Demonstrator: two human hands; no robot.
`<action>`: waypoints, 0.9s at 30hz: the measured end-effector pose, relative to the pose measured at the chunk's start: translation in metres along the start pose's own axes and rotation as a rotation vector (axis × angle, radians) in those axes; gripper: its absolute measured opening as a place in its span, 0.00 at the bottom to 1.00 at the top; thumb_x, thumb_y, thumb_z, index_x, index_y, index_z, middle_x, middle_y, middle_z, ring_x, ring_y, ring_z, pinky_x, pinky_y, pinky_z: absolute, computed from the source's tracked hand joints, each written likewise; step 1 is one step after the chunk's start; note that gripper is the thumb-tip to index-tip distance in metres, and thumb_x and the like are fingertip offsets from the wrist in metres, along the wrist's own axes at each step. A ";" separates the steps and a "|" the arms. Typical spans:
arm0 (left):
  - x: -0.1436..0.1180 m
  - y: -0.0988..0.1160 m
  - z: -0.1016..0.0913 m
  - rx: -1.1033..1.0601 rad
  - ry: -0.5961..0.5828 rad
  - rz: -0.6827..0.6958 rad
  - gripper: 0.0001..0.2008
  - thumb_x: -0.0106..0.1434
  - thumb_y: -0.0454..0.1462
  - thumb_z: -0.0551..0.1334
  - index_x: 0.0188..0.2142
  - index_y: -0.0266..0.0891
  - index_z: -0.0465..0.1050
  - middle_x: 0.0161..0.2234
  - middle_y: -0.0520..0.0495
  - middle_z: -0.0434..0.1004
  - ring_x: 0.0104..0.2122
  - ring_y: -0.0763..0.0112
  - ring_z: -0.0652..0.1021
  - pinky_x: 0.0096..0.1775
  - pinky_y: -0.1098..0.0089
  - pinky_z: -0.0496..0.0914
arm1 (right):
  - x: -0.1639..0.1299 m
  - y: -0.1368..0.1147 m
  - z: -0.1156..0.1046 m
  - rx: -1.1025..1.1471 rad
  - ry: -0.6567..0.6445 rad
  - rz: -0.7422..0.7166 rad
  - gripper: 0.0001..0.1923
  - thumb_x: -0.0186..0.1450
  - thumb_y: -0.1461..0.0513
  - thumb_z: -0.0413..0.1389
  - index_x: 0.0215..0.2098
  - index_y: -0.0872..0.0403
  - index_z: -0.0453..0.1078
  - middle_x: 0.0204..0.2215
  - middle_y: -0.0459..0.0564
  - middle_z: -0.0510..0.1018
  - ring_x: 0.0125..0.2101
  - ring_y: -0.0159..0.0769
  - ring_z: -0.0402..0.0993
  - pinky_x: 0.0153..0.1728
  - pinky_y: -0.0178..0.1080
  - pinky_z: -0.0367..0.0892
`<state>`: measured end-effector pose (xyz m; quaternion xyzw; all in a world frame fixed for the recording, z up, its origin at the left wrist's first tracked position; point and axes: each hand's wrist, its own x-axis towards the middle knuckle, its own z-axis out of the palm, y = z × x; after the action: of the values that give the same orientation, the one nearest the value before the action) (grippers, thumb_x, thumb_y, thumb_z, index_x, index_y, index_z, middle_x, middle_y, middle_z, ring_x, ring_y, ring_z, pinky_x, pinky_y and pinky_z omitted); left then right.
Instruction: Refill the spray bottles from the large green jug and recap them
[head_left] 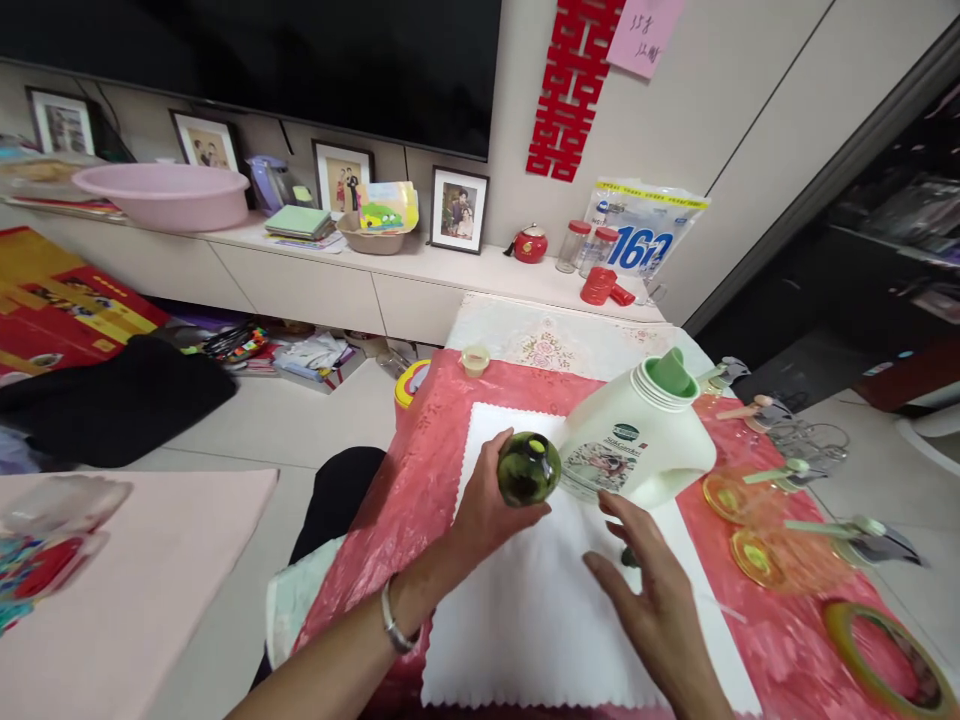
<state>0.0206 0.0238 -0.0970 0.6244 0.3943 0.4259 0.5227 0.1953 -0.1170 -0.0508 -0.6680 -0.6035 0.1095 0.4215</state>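
My left hand (480,515) grips a small dark green round bottle (529,468) above a white cloth (540,600) spread on the red-covered table (390,520). My right hand (652,600) hovers open just over the cloth, fingers spread, close to a small dark cap (628,556) lying on it. A large white jug with a green spout (641,430) stands right behind both hands, nearly touching the green bottle.
Amber dishes with green-handled tools (757,500) and a tape roll (885,650) lie to the right. A small cup (475,359) sits at the table's far end. A sideboard (360,280) with photo frames, a pink basin (169,195) and jars lines the wall.
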 end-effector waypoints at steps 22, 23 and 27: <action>-0.058 -0.029 0.008 0.411 -0.182 0.353 0.40 0.66 0.35 0.61 0.70 0.52 0.39 0.67 0.35 0.57 0.66 0.44 0.65 0.62 0.39 0.66 | 0.026 -0.036 -0.098 -0.226 0.341 0.016 0.50 0.56 0.36 0.67 0.69 0.47 0.61 0.57 0.53 0.68 0.50 0.47 0.72 0.45 0.42 0.73; -0.059 -0.037 0.008 0.449 -0.155 0.363 0.38 0.67 0.34 0.59 0.70 0.51 0.41 0.66 0.35 0.59 0.65 0.45 0.66 0.62 0.40 0.66 | 0.037 -0.037 -0.109 -0.313 0.369 -0.008 0.51 0.56 0.34 0.65 0.69 0.48 0.62 0.56 0.54 0.68 0.50 0.48 0.72 0.47 0.44 0.71; -0.063 -0.054 0.012 0.566 -0.102 0.457 0.35 0.66 0.32 0.58 0.69 0.47 0.46 0.63 0.35 0.64 0.62 0.48 0.69 0.60 0.45 0.68 | 0.082 -0.036 -0.137 -0.578 0.369 -0.176 0.49 0.61 0.30 0.54 0.66 0.55 0.64 0.52 0.57 0.70 0.49 0.51 0.69 0.50 0.49 0.65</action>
<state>0.0094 -0.0313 -0.1587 0.8366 0.3204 0.3740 0.2400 0.2795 -0.1055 0.0889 -0.7136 -0.5785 -0.2252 0.3246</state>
